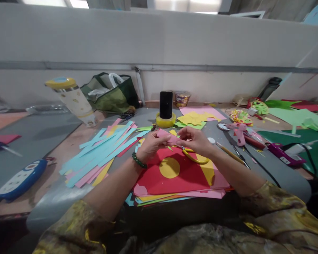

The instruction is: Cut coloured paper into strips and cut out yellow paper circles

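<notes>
Between my two hands is a small pink piece of paper. My left hand, with a green bead bracelet at the wrist, pinches its left side. The fingers of my right hand are closed on its right side. Yellow-handled scissors show just below my right hand; their blades are mostly hidden, and I cannot tell whether the hand touches them. Beneath lies a red sheet of paper on a stack of coloured sheets, with a yellow paper circle on it.
Cut paper strips spread at the left, near a tumbler and a blue power strip. A phone stands on a yellow tape roll ahead. Right are a pink glue gun, cables and a purple power strip.
</notes>
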